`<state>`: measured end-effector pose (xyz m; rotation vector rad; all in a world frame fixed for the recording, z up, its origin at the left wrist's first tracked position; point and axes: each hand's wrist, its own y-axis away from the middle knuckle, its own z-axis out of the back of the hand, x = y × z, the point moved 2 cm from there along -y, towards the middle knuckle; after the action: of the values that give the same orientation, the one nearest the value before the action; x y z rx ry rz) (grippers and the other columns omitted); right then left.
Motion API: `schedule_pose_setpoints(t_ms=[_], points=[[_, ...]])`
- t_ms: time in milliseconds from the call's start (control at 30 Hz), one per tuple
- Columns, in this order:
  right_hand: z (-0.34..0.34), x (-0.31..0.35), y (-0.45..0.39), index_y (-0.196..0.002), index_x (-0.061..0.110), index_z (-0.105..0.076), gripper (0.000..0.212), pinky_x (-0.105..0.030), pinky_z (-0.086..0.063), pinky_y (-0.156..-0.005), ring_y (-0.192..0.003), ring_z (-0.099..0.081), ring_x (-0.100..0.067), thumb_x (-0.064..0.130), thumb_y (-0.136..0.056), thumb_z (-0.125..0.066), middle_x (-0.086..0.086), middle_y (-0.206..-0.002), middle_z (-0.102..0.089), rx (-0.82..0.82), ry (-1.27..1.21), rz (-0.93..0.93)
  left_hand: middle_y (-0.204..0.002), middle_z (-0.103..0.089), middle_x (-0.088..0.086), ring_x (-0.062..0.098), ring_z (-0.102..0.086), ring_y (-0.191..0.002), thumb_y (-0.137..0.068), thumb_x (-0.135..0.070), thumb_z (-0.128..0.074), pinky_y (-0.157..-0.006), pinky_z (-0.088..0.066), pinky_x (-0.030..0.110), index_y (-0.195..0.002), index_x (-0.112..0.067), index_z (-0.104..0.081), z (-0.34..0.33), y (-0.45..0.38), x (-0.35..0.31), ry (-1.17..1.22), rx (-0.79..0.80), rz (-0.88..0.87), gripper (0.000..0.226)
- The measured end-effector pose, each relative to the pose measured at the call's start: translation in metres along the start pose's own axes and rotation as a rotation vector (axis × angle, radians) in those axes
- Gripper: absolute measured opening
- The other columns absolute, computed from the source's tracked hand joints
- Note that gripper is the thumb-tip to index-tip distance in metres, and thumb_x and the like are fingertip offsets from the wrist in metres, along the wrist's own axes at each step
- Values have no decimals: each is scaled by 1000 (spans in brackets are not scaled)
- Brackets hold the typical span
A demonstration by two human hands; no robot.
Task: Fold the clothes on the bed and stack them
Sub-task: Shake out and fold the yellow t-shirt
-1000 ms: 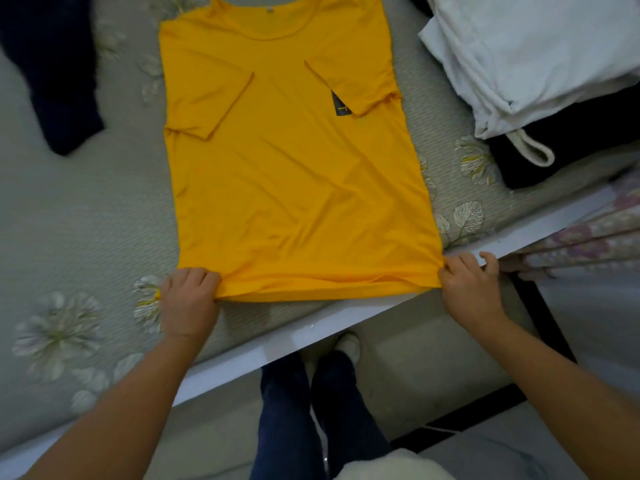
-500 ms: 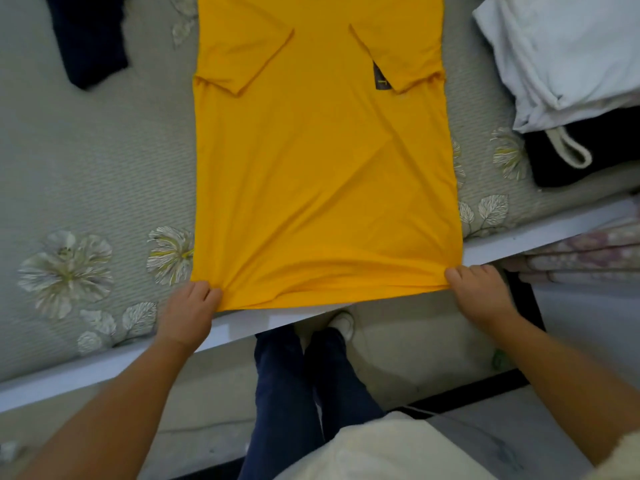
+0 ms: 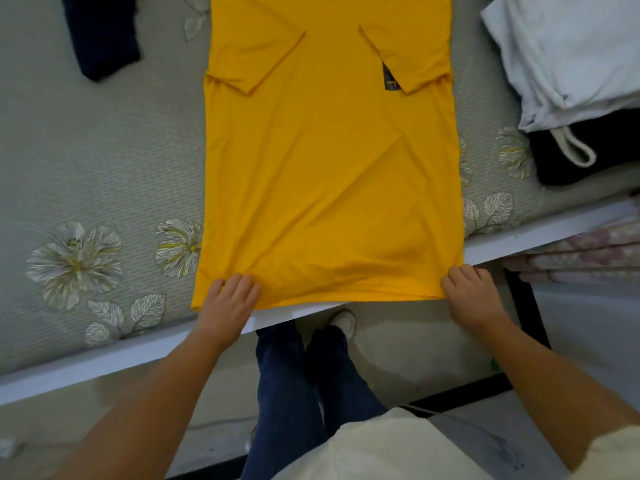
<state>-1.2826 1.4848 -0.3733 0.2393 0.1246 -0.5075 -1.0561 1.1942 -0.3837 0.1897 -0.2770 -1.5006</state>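
A yellow T-shirt (image 3: 329, 161) lies flat on the bed with both sleeves folded inward over its body. Its bottom hem reaches the white bed edge (image 3: 104, 358). My left hand (image 3: 227, 306) grips the hem's left corner, with the fingers lying on top of the cloth. At the right corner of the hem, my right hand (image 3: 471, 296) pinches the cloth. A stack at the right holds a folded white garment (image 3: 568, 53) on top of a black one (image 3: 588, 154) with a cream drawstring.
A dark navy garment (image 3: 100, 32) lies at the upper left on the grey floral bed mat (image 3: 86, 161). My legs in blue jeans (image 3: 294, 386) stand on the pale floor just in front of the bed. Folded floral bedding (image 3: 588, 258) sits low at the right.
Both hands have drawn the shirt's hem toward me to the bed edge. My left hand's fingers now lie further over the hem. The view has shifted nearer.
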Motion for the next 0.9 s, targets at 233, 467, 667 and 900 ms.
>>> schedule_pose_setpoints(t_ms=[233,467,667,900], points=[[-2,-19,6,-54,4,-49,18,-33,-14,-54,-49,-50,-27,5,-63,-34,-15,-50,-49,-57,22,-18,-62,-57,9,25,-50,-57,-33,-7,-81,-45,-38,26,-80,-11,-37,-7,-25,-29,1,17,7,64],[-17,-23,14,-54,3,-49,19,-34,-14,-54,-62,-24,-25,5,-65,-33,-18,-51,-49,-174,-24,-19,-56,-53,12,24,-52,-45,-65,-8,-31,-40,-37,24,-73,-13,-32,-4,-30,-25,101,-137,-6,10],[-3,-13,2,-69,9,-36,4,-33,-20,-58,-42,-48,-23,5,-71,-35,-13,-48,-47,-310,-45,16,-55,-57,22,33,-56,-45,-48,12,-50,-36,-42,30,-63,9,-63,25,-27,-5,294,-72,192,21],[49,-46,-37,-58,-2,-58,15,-38,-43,-67,-57,-58,-31,-2,-64,-44,-20,-59,-55,-354,-176,-321,-96,-60,28,41,-54,-90,-76,10,-50,-69,-34,41,-92,7,-61,70,-52,40,387,11,656,21]])
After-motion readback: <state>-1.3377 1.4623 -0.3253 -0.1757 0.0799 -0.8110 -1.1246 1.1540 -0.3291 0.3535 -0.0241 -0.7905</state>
